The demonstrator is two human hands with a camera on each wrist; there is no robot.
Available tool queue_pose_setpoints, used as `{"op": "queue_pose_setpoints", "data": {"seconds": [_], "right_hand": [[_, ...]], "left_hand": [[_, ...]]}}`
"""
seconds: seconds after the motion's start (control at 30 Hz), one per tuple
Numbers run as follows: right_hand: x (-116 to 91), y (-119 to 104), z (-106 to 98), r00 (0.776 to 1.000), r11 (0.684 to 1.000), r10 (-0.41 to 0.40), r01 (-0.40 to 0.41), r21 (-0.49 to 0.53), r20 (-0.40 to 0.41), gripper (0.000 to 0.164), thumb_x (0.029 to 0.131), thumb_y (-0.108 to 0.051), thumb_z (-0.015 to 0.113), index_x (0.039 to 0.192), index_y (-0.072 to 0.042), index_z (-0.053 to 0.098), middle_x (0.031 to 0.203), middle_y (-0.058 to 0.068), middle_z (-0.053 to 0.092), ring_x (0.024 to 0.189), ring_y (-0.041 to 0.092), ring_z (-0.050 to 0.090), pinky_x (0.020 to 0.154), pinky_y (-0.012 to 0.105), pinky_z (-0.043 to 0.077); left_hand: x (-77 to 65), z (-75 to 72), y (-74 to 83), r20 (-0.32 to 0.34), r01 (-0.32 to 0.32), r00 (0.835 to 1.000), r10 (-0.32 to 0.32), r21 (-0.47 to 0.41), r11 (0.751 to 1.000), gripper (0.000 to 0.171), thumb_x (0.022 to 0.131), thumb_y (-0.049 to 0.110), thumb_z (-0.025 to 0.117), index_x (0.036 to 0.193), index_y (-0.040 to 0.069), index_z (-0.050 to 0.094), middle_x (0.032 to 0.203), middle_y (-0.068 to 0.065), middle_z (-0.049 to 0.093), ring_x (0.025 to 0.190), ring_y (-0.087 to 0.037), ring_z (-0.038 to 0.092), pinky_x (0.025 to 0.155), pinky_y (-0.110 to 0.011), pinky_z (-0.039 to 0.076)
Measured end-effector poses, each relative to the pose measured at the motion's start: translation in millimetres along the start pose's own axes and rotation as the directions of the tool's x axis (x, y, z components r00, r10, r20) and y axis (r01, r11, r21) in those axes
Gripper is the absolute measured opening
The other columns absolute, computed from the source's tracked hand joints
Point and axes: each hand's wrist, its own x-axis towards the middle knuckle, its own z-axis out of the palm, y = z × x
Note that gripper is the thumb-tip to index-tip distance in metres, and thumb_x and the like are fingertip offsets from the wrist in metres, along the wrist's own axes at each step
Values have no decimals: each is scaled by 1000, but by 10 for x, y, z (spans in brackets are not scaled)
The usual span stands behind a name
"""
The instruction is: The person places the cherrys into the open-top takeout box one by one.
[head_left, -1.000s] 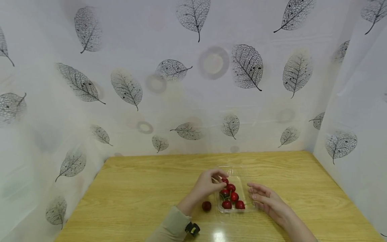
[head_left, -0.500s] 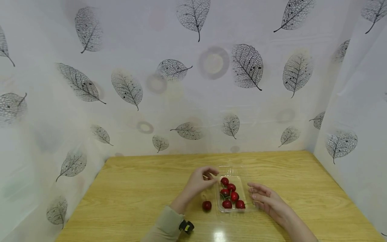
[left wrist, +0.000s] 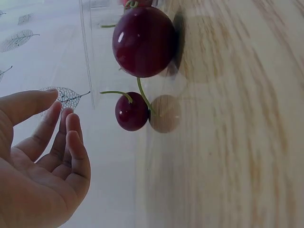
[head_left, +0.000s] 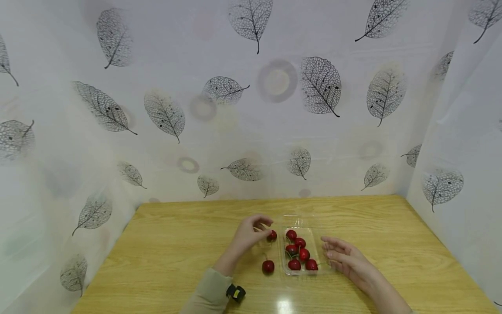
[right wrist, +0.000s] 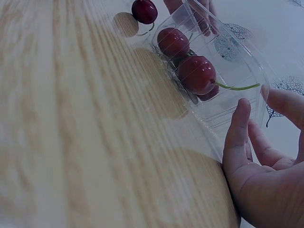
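My left hand (head_left: 250, 233) is left of the clear plastic box, its fingers loosely bent. Right at its fingertips in the head view is a dark red cherry (head_left: 272, 236). The left wrist view shows that stemmed cherry (left wrist: 132, 111) on the table, apart from the left hand (left wrist: 45, 156), with nothing between thumb and fingers. A second loose cherry (head_left: 268, 267) lies nearer the front. Several cherries (head_left: 300, 243) sit inside the box (head_left: 311, 237). My right hand (head_left: 351, 264) is at the box's right side, relaxed fingers (right wrist: 237, 123) close against its clear wall.
The box's clear lid (head_left: 298, 220) stands open at the back. All of it rests on a wood-grain table (head_left: 188, 248). Leaf-patterned white sheeting (head_left: 251, 131) rises behind and at both sides.
My left hand has drawn left, away from over the box. A cherry now shows on the table by its fingertips. The right hand stays where it was.
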Motion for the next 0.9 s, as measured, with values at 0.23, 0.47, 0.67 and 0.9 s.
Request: {"op": "queue_pose_setpoints", "data": {"seconds": [0.23, 0.47, 0.67, 0.9], "right_hand": [[1, -1, -3, 1000, 1000, -5, 5, 10, 8, 50, 110, -9, 55, 158, -5, 43, 130, -14, 63, 119, 1, 65, 102, 20, 55], [6, 4, -2, 1000, 1000, 3, -3, 20, 5, 47, 109, -9, 56, 156, -9, 48, 129, -12, 63, 118, 2, 65, 102, 20, 56], [8, 8, -3, 1000, 1000, 3, -3, 24, 6, 45, 109, -9, 56, 154, -12, 51, 128, -11, 63, 118, 3, 65, 101, 20, 56], [6, 7, -1, 1000, 1000, -3, 3, 19, 5, 44, 109, -8, 56, 152, -14, 53, 129, -12, 63, 118, 2, 65, 102, 19, 55]], "left_hand": [[11, -21, -75, -3, 47, 999, -47, -8, 999, 24, 91, 3, 78, 115, 1, 74, 114, -20, 75, 91, -17, 69, 71, -23, 56], [34, -32, -145, 1, 88, 996, -88, -10, 996, 25, 91, 1, 78, 115, -2, 74, 114, -22, 75, 92, -20, 71, 73, -26, 59], [58, -23, -194, 2, 121, 993, -121, 13, 993, 25, 90, 0, 79, 115, -3, 74, 115, -22, 75, 98, -29, 74, 82, -31, 61], [71, 20, -219, 42, 156, 987, -154, -25, 988, 28, 91, 1, 79, 117, -4, 73, 120, -23, 75, 102, -30, 74, 86, -33, 62]]}}
